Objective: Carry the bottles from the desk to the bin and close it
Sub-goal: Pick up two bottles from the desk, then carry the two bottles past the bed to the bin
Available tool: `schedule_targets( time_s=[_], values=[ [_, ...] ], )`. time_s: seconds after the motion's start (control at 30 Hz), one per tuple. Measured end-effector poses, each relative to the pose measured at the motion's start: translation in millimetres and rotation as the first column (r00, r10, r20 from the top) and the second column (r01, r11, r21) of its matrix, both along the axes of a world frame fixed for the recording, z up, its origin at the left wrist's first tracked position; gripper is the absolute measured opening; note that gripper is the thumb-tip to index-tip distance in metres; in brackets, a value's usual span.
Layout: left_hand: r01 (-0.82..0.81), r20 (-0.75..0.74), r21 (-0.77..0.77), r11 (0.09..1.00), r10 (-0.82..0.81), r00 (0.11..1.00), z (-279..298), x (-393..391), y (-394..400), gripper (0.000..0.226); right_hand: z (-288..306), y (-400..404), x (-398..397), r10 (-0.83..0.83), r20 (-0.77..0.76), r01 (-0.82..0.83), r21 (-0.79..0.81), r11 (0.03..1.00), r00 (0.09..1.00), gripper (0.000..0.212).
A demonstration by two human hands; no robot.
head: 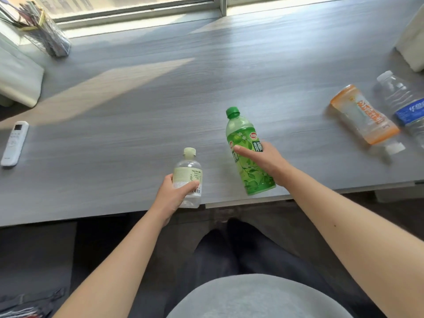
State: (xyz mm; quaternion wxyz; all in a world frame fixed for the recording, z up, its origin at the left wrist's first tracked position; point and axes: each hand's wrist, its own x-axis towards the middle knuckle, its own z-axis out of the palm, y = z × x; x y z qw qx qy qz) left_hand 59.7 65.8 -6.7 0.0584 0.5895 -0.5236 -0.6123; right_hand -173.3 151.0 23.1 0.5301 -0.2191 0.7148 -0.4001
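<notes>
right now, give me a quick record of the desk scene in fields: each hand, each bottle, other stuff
left hand: grips the small clear bottle, upright at the desk front edge
right hand: wrapped round the green tea bottle, upright
orange-label bottle: lying on its side, far right
blue-label water bottle: lying on its side beside the orange one
remote control: left edge of the desk
pen holder: back left by the window
bin: not in view

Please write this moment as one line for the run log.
left hand: holds clear pale-capped bottle | right hand: grips green plastic bottle | bin: unseen
</notes>
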Motion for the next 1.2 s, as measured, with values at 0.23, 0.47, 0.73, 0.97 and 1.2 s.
schedule_targets(
  time_s=[0.23, 0.47, 0.73, 0.97, 1.2],
  values=[
    [0.203, -0.063, 0.018, 0.979, -0.202, 0.977, -0.2, 34.0, 39.9, 0.069, 3.7, 66.2, 32.1, -0.041, -0.118, 0.049, 0.062, 0.997, 0.992, 0.021],
    [0.493, 0.074, -0.026, 0.87, -0.49, 0.869, -6.1, 80.1, 69.2, 0.069, -4.3, 156.4, 84.8, -0.16, -0.242, 0.213, 0.211, 0.954, 0.957, 0.038],
    [0.731, 0.321, -0.027, 0.682, -0.686, 0.653, -36.2, 102.9, 90.9, 0.07, -46.1, 282.6, 129.1, -0.281, -0.25, 0.365, 0.417, 0.832, 0.926, 0.058],
    [0.784, 0.465, -0.059, 0.618, -0.678, 0.569, -49.2, 84.3, 113.7, 0.066, -75.1, 392.9, 164.5, -0.379, -0.247, 0.451, 0.555, 0.699, 0.892, 0.056],
    [0.899, 0.559, -0.054, 0.434, -0.733, 0.388, -60.9, 48.3, 146.6, 0.069, -81.5, 465.6, 180.7, -0.557, -0.243, 0.584, 0.558, 0.589, 0.794, 0.054]
  ],
)
